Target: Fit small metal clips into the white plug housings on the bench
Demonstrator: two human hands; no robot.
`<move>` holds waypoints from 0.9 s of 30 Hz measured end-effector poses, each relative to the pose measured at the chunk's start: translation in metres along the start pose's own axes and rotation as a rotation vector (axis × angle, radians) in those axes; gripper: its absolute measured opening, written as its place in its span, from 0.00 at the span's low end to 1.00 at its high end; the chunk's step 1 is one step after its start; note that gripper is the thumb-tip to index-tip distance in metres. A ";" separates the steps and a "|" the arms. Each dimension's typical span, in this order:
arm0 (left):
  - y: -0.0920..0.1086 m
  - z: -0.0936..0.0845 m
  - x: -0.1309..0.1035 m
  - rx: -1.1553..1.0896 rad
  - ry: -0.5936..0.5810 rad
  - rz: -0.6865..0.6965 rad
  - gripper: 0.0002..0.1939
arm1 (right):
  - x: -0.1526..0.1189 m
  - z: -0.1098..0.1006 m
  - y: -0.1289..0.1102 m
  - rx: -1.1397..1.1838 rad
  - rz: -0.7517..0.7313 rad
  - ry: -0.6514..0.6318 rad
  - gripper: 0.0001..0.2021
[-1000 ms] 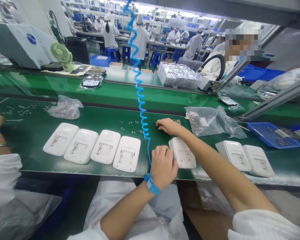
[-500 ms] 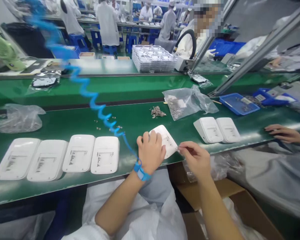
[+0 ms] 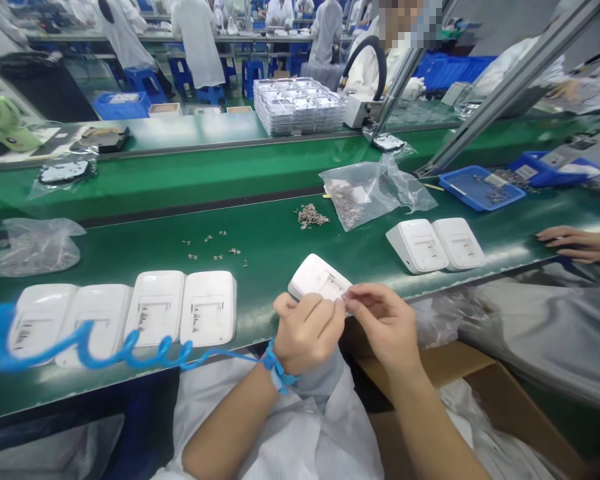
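A white plastic housing (image 3: 314, 272) with a rectangular recess lies tilted on the green bench in front of me. My left hand (image 3: 310, 327), wearing a blue wrist strap (image 3: 276, 365), is closed over its near edge, fingers curled. My right hand (image 3: 386, 321) is closed in a pinch at the housing's right corner, its fingertips almost meeting those of the left. Whatever sits between the fingertips is tiny and mostly covered. Beyond the housing are a heap of small metal pieces (image 3: 311, 216) and several loose ones (image 3: 219, 257).
More white housings (image 3: 209, 307) stand in a row at left, two more (image 3: 459, 244) at right. A clear bag of parts (image 3: 347, 203), a blue tray (image 3: 480, 189) and another bag (image 3: 43, 247) lie on the bench. A blue coiled cord (image 3: 145, 350) crosses the left. A co-worker's hand (image 3: 577, 244) rests at right.
My left hand has slid off the housing's top to its near edge, fingertips now by the right hand's. The coiled cord has swung down to the left. The view has shifted slightly.
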State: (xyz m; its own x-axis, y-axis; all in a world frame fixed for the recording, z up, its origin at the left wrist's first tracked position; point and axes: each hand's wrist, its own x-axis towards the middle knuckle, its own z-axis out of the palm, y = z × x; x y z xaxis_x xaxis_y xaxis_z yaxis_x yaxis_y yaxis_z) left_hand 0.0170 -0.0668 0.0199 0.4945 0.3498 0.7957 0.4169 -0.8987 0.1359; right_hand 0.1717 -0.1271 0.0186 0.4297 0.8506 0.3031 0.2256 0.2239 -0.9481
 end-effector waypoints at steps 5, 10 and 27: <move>0.000 -0.002 -0.009 -0.001 0.077 0.121 0.08 | -0.017 0.009 -0.005 0.255 0.307 0.006 0.09; 0.004 0.004 -0.010 -0.168 -0.035 -0.062 0.07 | -0.018 0.012 0.001 0.222 0.298 0.076 0.08; -0.007 0.020 -0.001 0.056 -0.315 -0.589 0.22 | 0.018 -0.013 0.012 -0.357 -0.086 -0.003 0.04</move>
State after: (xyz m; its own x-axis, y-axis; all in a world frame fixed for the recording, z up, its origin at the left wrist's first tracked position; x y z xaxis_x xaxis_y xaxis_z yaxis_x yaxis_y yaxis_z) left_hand 0.0287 -0.0557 0.0060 0.3680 0.8457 0.3866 0.7201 -0.5222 0.4569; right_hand 0.1936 -0.1157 0.0143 0.3931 0.8376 0.3793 0.5517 0.1152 -0.8260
